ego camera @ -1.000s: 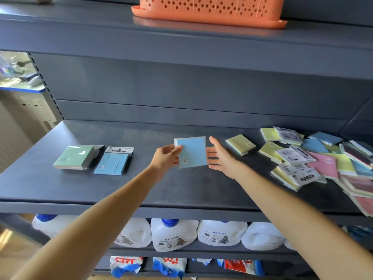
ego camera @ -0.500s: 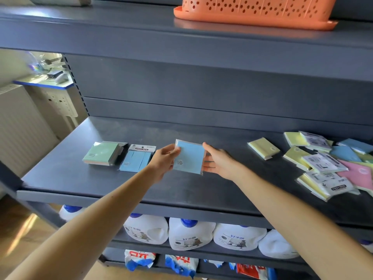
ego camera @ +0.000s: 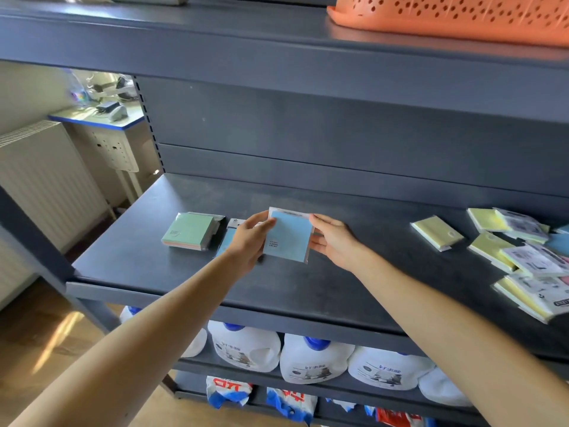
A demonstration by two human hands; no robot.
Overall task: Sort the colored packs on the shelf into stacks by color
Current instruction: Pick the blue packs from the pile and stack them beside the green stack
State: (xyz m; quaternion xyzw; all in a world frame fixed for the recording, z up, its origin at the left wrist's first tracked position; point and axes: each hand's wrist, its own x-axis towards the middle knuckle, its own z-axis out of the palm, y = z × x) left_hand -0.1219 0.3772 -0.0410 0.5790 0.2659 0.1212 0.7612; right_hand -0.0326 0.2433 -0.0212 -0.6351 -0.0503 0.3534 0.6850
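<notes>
**Blue pack held over the shelf's left end**

A square light-blue pack in clear wrap [ego camera: 288, 235] is up off the dark grey metal shelf [ego camera: 308, 282], tilted. The left hand [ego camera: 249, 238] pinches its left edge, thumb on the front; the right hand [ego camera: 334, 241] has its fingertips [ego camera: 317, 217] against the right edge. Behind the left hand lies a flat blue pack with a white header card [ego camera: 228, 238], just beside a pale green pack [ego camera: 190, 231]. Yellow packs [ego camera: 437, 233] and label-up ones lie scattered well to the right
</notes>
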